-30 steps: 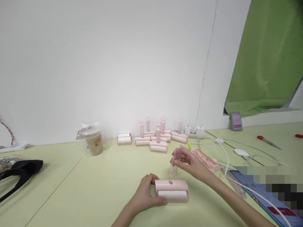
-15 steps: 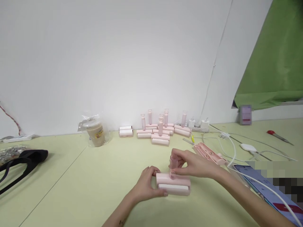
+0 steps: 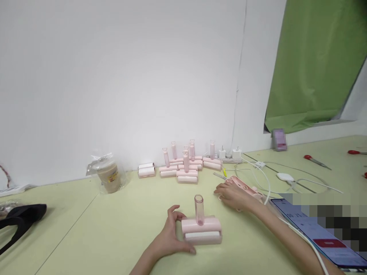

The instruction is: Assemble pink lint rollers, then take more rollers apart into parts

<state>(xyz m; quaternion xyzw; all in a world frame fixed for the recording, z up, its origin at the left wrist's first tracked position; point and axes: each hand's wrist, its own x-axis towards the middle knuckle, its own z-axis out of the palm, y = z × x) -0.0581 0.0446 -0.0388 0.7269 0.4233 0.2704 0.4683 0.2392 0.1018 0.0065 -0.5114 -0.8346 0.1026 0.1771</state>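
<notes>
A pink lint roller point(image 3: 202, 225) stands on the table before me, with a clear pink tube handle point(image 3: 199, 210), open at its top. My left hand point(image 3: 169, 236) curves loosely around the roller's left end, fingers apart, thumb low at the front and index finger raised. To the right, my right hand point(image 3: 233, 196) is low over the table, its fingers curled down beside a pink moulded shell point(image 3: 243, 185). A small pale loop shows under those fingers; what they grip is mostly hidden.
Several similar pink rollers point(image 3: 187, 178) with upright handles stand by the wall. White rolls point(image 3: 146, 170) and a bagged cup point(image 3: 110, 177) are left of them. Scissors point(image 3: 220, 175), white cables point(image 3: 268, 187), a phone point(image 3: 323, 244) and a red-handled tool point(image 3: 317, 162) lie to the right.
My right hand has left the handle tube and moved right and back to the pink shell. My left hand has loosened at the roller's end. The whole view has turned slightly right.
</notes>
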